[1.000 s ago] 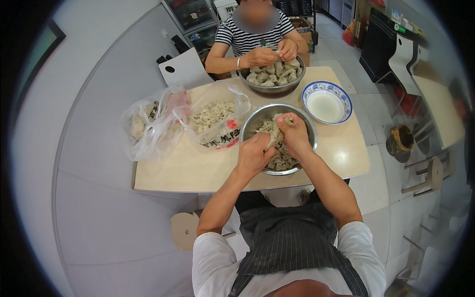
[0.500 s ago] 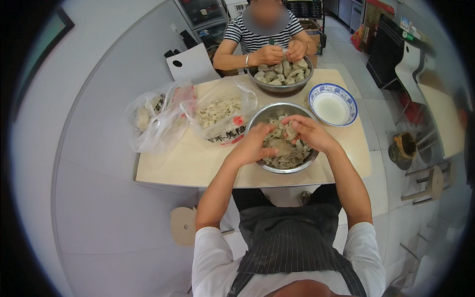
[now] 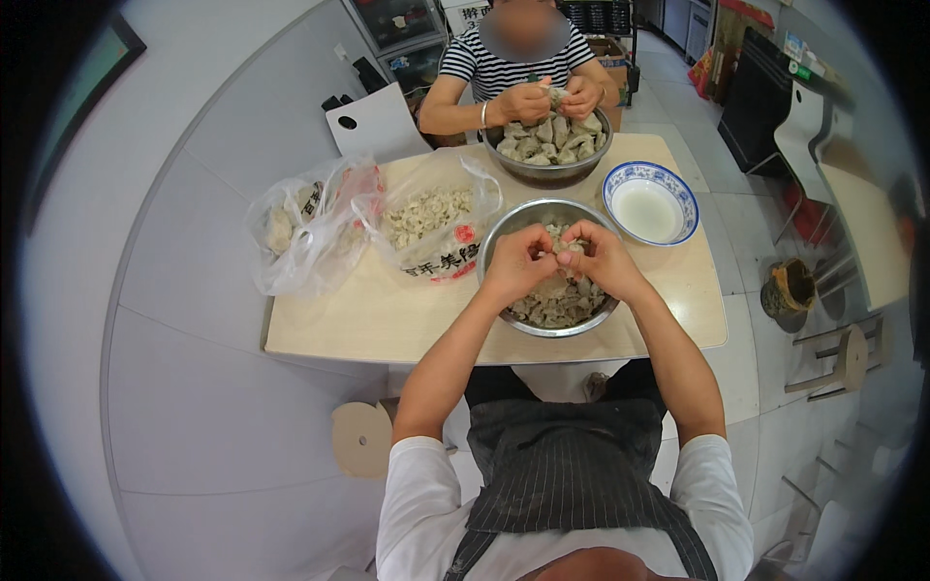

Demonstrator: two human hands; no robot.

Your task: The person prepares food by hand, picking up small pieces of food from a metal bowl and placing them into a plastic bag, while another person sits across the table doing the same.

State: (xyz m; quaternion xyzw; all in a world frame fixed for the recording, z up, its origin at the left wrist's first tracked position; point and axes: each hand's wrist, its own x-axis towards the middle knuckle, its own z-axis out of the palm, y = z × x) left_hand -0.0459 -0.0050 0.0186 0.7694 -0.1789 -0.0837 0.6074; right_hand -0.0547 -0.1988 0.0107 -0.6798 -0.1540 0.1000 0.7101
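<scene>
I find the left hand (image 3: 518, 263) and right hand (image 3: 604, 261) over the bowl (image 3: 550, 333) on the worktop (image 3: 334, 329), each grip pinched narrow on 1 greyish piece (image 3: 566, 249) between them. I judge it light, soft, damp, easily torn; hold opposite edges lightly.

From where I stand, the person's left hand (image 3: 521, 263) and right hand (image 3: 598, 261) meet over a steel bowl (image 3: 544, 208), fingertips pinching a pale lump (image 3: 559, 248) above grey-beige pieces (image 3: 560, 312). Taking that bowl as the clock's centre, a blue-patterned bowl (image 3: 650, 171) sits at two, a clear bag (image 3: 397, 254) of pale bits at ten, and a second bag (image 3: 320, 257) past it near nine. At twelve, a striped-shirted co-worker (image 3: 463, 62) handles something over a bowl of dumplings (image 3: 552, 129).
</scene>
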